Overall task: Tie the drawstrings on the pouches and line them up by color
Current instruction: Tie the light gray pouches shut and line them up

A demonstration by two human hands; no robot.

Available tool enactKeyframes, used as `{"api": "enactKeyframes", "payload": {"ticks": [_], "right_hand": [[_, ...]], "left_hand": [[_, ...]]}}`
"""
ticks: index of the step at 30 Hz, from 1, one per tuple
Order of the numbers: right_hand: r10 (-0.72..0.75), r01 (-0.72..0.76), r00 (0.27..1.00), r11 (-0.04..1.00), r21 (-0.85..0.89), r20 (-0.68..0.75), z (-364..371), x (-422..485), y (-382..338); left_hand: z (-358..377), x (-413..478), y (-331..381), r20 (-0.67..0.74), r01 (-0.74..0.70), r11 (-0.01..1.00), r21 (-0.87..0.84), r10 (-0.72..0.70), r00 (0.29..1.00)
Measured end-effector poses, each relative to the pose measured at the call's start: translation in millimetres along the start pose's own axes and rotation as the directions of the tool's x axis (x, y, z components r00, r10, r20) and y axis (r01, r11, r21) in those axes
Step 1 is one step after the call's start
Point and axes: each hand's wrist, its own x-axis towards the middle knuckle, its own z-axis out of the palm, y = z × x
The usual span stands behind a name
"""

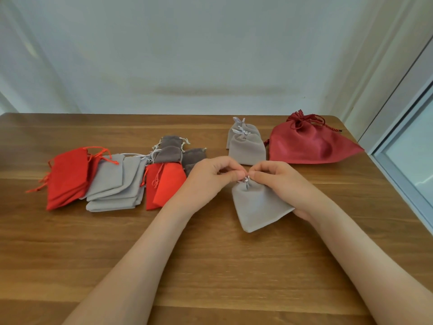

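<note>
Two hands pinch one drawstring (pixel 246 178) at the cinched neck of a grey pouch (pixel 257 205).
Left hand (pixel 208 177) and right hand (pixel 281 184) meet fingertip to fingertip, fingers curled tight on the white cord. The pouch spreads nearward from that grip, tilted, its right edge against the right palm, over the table (pixel 210 266). Just beyond the hands, two tied pouches (pixel 247 148) overlap, with a dark red bag (pixel 304 144) beside them on the right. A loose pile (pixel 114 181) of red, grey and dark grey pouches lies at left.
</note>
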Motion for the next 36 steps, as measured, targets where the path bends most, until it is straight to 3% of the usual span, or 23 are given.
{"api": "enactKeyframes", "payload": {"ticks": [5, 8, 10, 12, 15, 22, 28, 31, 36], "right_hand": [[-0.027, 0.024, 0.999, 0.995, -0.097, -0.025, 4, 0, 1], [-0.065, 0.052, 0.996, 0.978, -0.201, -0.061, 9, 3, 4], [-0.085, 0.062, 0.993, 0.964, -0.258, -0.078, 10, 4, 5], [-0.094, 0.065, 0.991, 0.957, -0.282, -0.091, 11, 5, 5], [-0.104, 0.070, 0.989, 0.952, -0.296, -0.102, 11, 5, 6], [-0.127, 0.086, 0.985, 0.948, -0.308, -0.117, 14, 7, 5], [-0.133, 0.126, 0.972, 0.991, -0.047, -0.193, 8, 8, 7], [-0.121, 0.134, 0.980, 0.988, 0.076, -0.156, 8, 8, 10], [-0.089, 0.069, 0.995, 0.949, 0.309, 0.051, 4, 8, 10]], "left_hand": [[0, -2, 0, 0.000, 0.030, 0.994, 0.107, -0.031, 1.000], [3, -2, 0, -0.022, -0.015, 0.946, 0.323, 0.023, 0.999], [11, 2, 3, -0.035, -0.029, 0.843, 0.537, 0.056, 0.998], [21, 5, 2, -0.089, -0.026, 0.675, 0.737, 0.135, 0.987], [29, 7, -1, -0.096, -0.054, 0.472, 0.880, 0.288, 0.953], [32, 5, -5, -0.080, -0.096, 0.352, 0.931, 0.453, 0.888], [29, 4, -15, -0.106, -0.210, 0.391, 0.896, 0.647, 0.755], [25, 4, -14, -0.106, -0.280, 0.414, 0.866, 0.699, 0.708], [27, 5, -17, -0.093, -0.330, 0.419, 0.846, 0.726, 0.682]]}}
